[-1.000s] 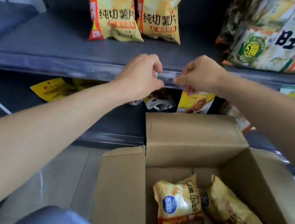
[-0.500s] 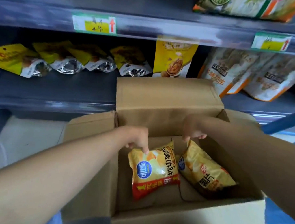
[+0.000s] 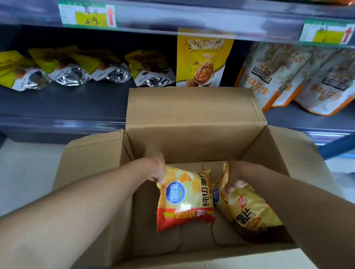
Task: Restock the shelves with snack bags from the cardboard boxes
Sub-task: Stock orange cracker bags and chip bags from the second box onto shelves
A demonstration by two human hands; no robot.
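1. The shelves (image 3: 61, 106) stand just behind the box. A bag swung upward carelessly could knock the foil packets (image 3: 71, 73) lying there.
2. The cardboard box (image 3: 271, 156) sits open, its rear flap (image 3: 195, 114) upright, and a rising bag may catch on that flap.
3. Inside lie the left bag (image 3: 185, 201) and the right bag (image 3: 249, 215), edges touching.
4. The left hand (image 3: 157, 168) pinches the left bag's top corner, and the right hand (image 3: 234, 176) grips the right bag's top edge. These thin holds on slick film could slip.

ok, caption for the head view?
Left hand grips the left chip bag, right hand the right chip bag, in the open cardboard box.
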